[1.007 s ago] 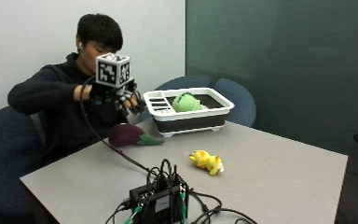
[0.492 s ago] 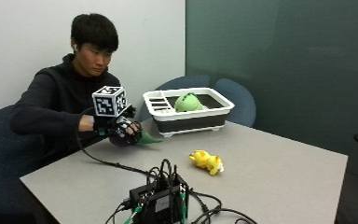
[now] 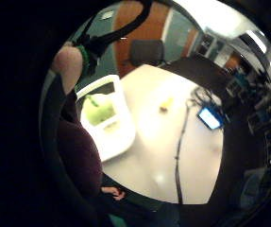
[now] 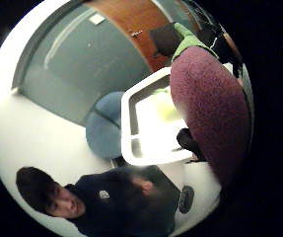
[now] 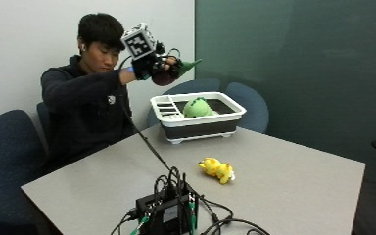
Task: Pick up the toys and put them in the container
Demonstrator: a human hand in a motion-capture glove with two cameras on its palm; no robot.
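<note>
In the outside view my gloved right hand [image 5: 150,66] is raised high and grips a purple plush toy [image 5: 167,76] with a green leafy tip. It hangs in the air above and behind the left end of the white-and-black container [image 5: 198,128]. A green plush toy [image 5: 196,106] lies inside the container. A yellow plush toy [image 5: 217,170] lies on the table in front of it. Both palm views show the purple toy [image 3: 78,156] [image 4: 207,103] close against the palm, with the container [image 3: 121,137] [image 4: 131,128] below.
A black box with a tangle of cables [image 5: 168,210] sits at the table's near edge, and a cable runs from it up to the glove. Blue chairs [image 5: 243,100] stand behind the container and at the left.
The hand came down onto the purple toy on the table, gripped it, and lifted it up to above the container.
</note>
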